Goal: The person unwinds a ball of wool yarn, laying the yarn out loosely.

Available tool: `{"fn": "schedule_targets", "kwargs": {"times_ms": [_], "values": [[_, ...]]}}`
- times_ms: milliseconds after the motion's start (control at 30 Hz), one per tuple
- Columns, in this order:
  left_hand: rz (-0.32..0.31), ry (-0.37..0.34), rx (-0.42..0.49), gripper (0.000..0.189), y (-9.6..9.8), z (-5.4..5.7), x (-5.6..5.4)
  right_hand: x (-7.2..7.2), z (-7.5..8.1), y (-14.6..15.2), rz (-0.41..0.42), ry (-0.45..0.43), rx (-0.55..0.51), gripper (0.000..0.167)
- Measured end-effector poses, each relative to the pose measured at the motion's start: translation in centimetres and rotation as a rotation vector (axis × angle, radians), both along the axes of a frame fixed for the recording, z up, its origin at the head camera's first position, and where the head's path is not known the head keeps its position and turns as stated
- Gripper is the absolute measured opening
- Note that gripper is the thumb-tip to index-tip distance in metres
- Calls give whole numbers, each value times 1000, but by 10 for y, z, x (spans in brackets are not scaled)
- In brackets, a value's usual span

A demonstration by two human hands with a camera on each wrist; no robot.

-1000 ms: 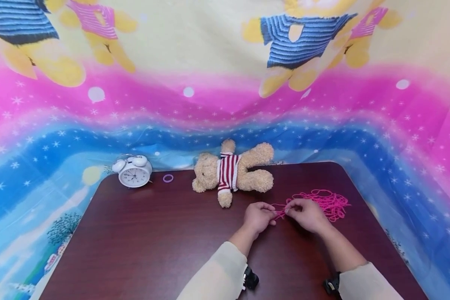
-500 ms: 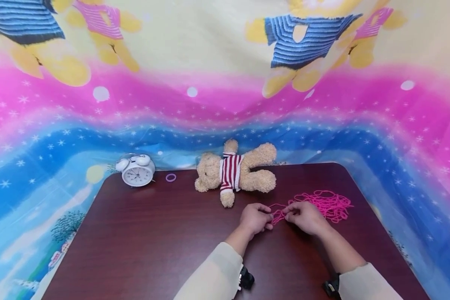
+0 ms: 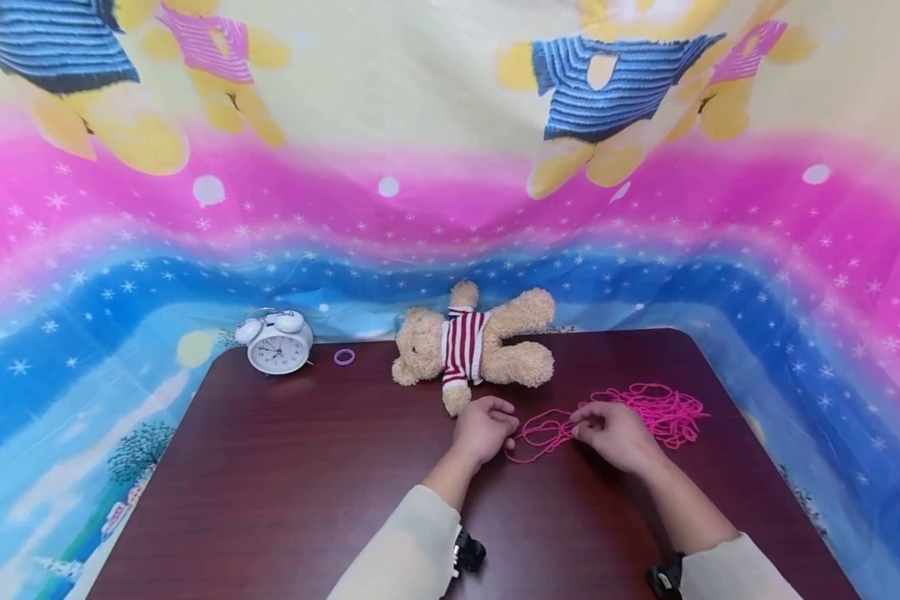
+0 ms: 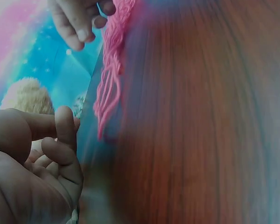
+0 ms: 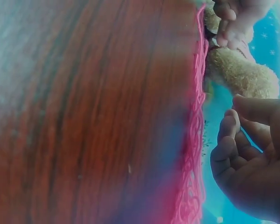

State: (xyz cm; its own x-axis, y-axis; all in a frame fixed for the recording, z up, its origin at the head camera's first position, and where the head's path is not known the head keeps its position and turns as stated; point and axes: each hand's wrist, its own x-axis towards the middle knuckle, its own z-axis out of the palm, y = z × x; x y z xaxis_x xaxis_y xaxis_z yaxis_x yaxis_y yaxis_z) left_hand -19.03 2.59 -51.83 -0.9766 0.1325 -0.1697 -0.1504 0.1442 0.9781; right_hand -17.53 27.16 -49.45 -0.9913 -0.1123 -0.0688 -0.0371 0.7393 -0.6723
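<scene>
Bright pink yarn (image 3: pixel 663 412) lies in a tangled heap on the right of the table, with thin loops trailing left between my hands. My left hand (image 3: pixel 483 431) is beside the left end of these loops; in the left wrist view its fingers curl loosely, thumb against index fingertip, apart from the yarn (image 4: pixel 109 88). My right hand (image 3: pixel 615 433) hovers over the strands in front of the heap. Its thumb and index fingertips nearly meet with no strand visible between them, and the yarn (image 5: pixel 196 112) runs below in the right wrist view.
A teddy bear (image 3: pixel 468 346) in a red-and-white striped shirt lies at the back of the dark wooden table (image 3: pixel 307 483). A white alarm clock (image 3: pixel 277 343) and a purple ring (image 3: pixel 344 357) are at the back left. A printed curtain (image 3: pixel 450 192) surrounds the table.
My left hand has moved left, away from the right hand and off the strands it was pinching. The yarn loops between the hands have spread wider. My right hand has hardly moved.
</scene>
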Motion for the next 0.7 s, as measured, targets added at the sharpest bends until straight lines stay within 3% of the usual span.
{"fn": "schedule_targets", "kwargs": {"times_ms": [433, 700], "values": [[40, 80, 16, 24, -41, 1, -2, -1, 9, 3, -6, 56, -72, 19], [76, 146, -24, 24, -78, 2, 2, 5, 14, 5, -71, 109, -172, 26]]}}
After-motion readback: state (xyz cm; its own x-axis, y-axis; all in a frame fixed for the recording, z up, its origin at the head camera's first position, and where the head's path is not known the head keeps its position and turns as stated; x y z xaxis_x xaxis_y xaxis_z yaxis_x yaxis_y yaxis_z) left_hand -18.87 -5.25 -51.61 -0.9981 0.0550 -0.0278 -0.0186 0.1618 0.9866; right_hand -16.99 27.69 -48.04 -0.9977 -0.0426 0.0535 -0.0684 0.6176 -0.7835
